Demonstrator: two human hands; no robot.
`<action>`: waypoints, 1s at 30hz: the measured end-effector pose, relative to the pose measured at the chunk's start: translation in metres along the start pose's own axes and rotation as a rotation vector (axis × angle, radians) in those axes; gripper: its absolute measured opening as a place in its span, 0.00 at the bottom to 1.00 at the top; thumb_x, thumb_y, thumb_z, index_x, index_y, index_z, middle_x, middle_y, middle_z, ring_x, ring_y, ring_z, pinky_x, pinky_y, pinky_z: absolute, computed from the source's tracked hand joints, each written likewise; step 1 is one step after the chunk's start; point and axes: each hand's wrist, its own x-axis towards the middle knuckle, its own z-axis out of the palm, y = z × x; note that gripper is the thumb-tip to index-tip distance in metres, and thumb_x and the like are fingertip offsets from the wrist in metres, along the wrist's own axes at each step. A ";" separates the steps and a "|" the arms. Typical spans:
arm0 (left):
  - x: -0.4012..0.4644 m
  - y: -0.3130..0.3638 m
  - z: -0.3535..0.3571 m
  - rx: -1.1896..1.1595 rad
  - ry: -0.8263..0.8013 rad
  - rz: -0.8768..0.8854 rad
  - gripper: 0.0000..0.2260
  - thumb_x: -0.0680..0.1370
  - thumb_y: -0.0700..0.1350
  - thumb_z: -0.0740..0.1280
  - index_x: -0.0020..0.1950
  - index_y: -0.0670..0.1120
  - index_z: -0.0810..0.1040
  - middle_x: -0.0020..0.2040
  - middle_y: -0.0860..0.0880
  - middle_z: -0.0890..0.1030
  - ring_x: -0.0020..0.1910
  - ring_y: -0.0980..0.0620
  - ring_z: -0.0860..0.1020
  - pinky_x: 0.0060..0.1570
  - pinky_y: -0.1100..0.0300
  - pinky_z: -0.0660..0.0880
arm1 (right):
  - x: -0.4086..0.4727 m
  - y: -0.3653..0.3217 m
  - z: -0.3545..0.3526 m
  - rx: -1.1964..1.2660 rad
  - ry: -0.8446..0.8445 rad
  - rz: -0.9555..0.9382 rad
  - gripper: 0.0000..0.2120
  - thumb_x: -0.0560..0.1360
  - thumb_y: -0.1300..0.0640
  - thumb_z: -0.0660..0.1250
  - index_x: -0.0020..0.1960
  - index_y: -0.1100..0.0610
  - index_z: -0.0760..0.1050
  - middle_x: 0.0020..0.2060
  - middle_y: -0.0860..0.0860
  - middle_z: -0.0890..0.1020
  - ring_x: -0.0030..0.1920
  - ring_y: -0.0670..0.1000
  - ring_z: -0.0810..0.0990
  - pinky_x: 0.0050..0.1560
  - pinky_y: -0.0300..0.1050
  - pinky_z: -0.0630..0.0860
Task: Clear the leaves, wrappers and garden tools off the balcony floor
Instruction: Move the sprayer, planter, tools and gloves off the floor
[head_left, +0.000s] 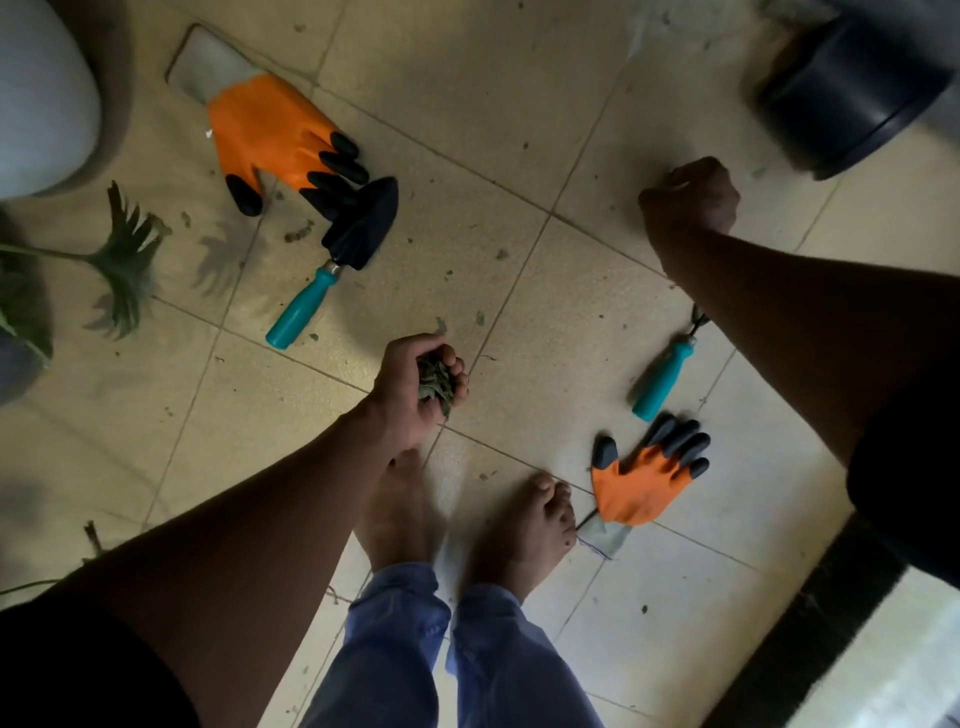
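left hand (415, 384) holds leaves (434, 382) above tiled floor (519, 130).

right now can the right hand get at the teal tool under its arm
Probably not as it stands. The right hand is fisted well beyond the small teal tool, whose head is hidden under the forearm. Nothing lies on the handle, so drawing the arm back should reach it. The left hand holds leaves.

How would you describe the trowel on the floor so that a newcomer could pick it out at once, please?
Start at the big white pot at the upper left, then move right to the orange glove lying flat. The trowel lies at that glove's black fingertips. Unlike the other teal-handled tool, it has a broad dark blade.
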 end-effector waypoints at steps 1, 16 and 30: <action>0.001 0.000 -0.002 0.005 0.008 -0.002 0.18 0.80 0.46 0.64 0.30 0.45 0.76 0.32 0.46 0.75 0.30 0.49 0.75 0.30 0.60 0.74 | 0.000 -0.001 0.003 -0.003 -0.008 0.002 0.62 0.54 0.28 0.13 0.79 0.62 0.34 0.78 0.68 0.35 0.80 0.67 0.35 0.78 0.60 0.33; 0.005 -0.008 -0.011 0.015 0.006 -0.001 0.19 0.81 0.46 0.63 0.30 0.45 0.77 0.33 0.46 0.75 0.31 0.50 0.75 0.31 0.60 0.75 | -0.007 0.005 0.005 0.019 0.110 -0.014 0.40 0.59 0.33 0.24 0.51 0.56 0.03 0.78 0.65 0.32 0.79 0.65 0.31 0.77 0.59 0.30; 0.017 -0.012 0.000 0.035 -0.018 -0.015 0.18 0.81 0.45 0.64 0.30 0.44 0.76 0.33 0.46 0.75 0.30 0.49 0.75 0.31 0.60 0.74 | 0.007 0.015 0.026 -0.008 0.182 0.011 0.49 0.67 0.27 0.25 0.78 0.60 0.29 0.78 0.66 0.33 0.79 0.66 0.33 0.78 0.59 0.33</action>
